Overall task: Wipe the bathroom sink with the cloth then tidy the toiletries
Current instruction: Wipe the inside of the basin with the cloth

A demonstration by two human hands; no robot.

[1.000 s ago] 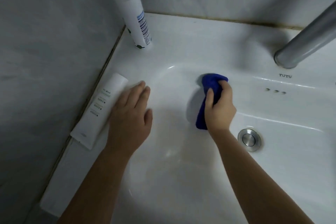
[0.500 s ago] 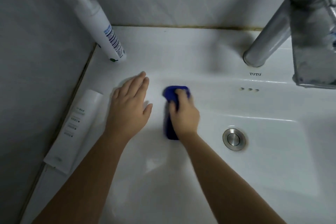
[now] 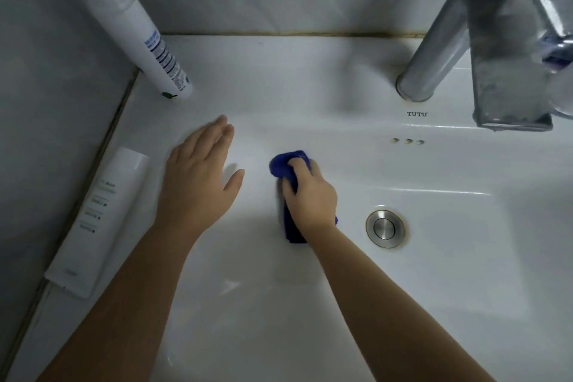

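The right hand (image 3: pixel 310 198) has its grip curled tight round a bunched dark blue cloth (image 3: pixel 286 164), pressing it on the left inner slope of the white ceramic sink (image 3: pixel 294 77), near the round chrome drain plug (image 3: pixel 385 228). The left hand (image 3: pixel 198 183) lies flat on the sink's left edge, fingers straight, its grip holding nothing. Wiping looks underway, not finished. Tidying seems unstarted: a white squeeze tube (image 3: pixel 96 220) lies along the wall, and a white pump bottle with blue print (image 3: pixel 148 49) stands at the back corner.
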